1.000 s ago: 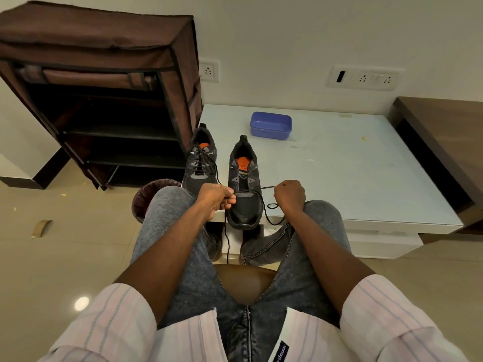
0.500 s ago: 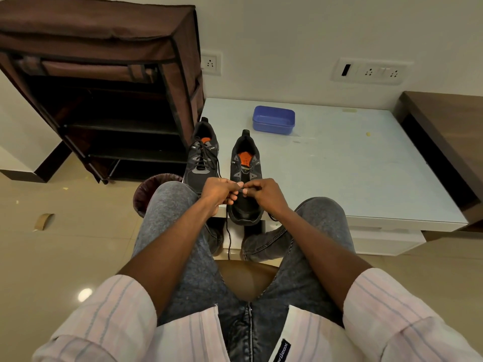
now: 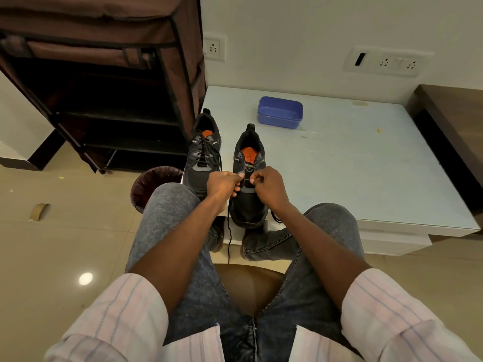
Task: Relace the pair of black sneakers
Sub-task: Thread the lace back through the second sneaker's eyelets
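Both hands curled over the right sneaker [image 3: 248,178] at the table [image 3: 366,165] edge, left hand [image 3: 223,185] and right hand [image 3: 269,188] each pinching black lace [image 3: 229,231] to work the lower eyelets, loose end dangling off the front, left sneaker [image 3: 202,158] just beside, already laced.

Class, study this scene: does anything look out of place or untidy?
Yes. A black lace dangles off the table edge below the hands. A cardboard tape roll and small scraps lie on the floor.
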Motion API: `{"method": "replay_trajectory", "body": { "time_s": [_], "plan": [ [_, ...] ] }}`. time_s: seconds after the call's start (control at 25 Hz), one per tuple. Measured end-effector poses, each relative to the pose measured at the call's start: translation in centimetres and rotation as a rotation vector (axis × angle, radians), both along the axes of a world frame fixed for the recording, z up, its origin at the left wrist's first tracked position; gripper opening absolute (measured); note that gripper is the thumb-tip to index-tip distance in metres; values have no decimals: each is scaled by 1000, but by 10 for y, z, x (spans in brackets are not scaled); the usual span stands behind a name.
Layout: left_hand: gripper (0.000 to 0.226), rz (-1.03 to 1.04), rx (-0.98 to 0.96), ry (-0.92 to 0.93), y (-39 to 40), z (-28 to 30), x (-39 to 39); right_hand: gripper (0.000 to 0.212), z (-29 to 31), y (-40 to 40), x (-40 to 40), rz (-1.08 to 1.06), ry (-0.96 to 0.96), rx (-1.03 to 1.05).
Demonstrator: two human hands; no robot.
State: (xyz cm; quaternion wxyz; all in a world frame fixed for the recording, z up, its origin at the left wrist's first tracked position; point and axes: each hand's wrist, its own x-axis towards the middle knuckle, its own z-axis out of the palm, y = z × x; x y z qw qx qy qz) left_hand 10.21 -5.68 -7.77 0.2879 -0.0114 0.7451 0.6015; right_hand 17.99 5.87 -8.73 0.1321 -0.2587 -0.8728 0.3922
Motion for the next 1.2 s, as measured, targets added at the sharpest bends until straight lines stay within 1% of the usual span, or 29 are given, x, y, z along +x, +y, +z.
{"method": "replay_trajectory", "body": {
  "time_s": [0.12, 0.2, 0.28, 0.4, 0.48, 0.56, 0.64, 0.68, 0.8, 0.88, 0.96, 1.12, 1.2],
  "plan": [
    [7, 134, -75, 12, 3, -9, -7, 18, -13, 1, -11, -20, -79, 232],
    [9, 154, -80, -26, 6, -15, -8, 17, -20, -1, -16, -21, -117, 269],
    [11, 172, -71, -52, 9, -18, -9, 25, -25, -2, -21, -20, -107, 233],
    [16, 199, -80, -58, 10, -20, -10, 37, -29, 2, -25, -22, -68, 91],
    [18, 203, -74, -66, 10, -22, -11, 33, -24, 5, -22, -15, -76, -20],
    [14, 201, -76, -65, 11, -23, -10, 27, -19, 5, -19, 6, -75, -116],
    [5, 204, -85, -63, 12, -22, -9, 26, -19, 3, -19, -34, -61, -188],
    [5, 207, -92, -59, 12, -22, -10, 25, -20, 1, -20, -65, -46, -210],
    [7, 200, -96, -50, 12, -21, -9, 25, -25, -3, -23, -112, -32, -237],
    [17, 184, -109, -34, 11, -21, -9, 26, -24, -5, -22, -97, -40, -265],
    [22, 173, -126, -20, 10, -20, -8, 25, -21, -3, -20, -63, -47, -288],
    [22, 143, -160, 17, 8, -16, -6, 23, -16, 4, -14, 64, -81, -345],
    [23, 125, -163, 32, 8, -15, -6, 18, -19, 3, -16, 24, -57, -336]
  ]
}}
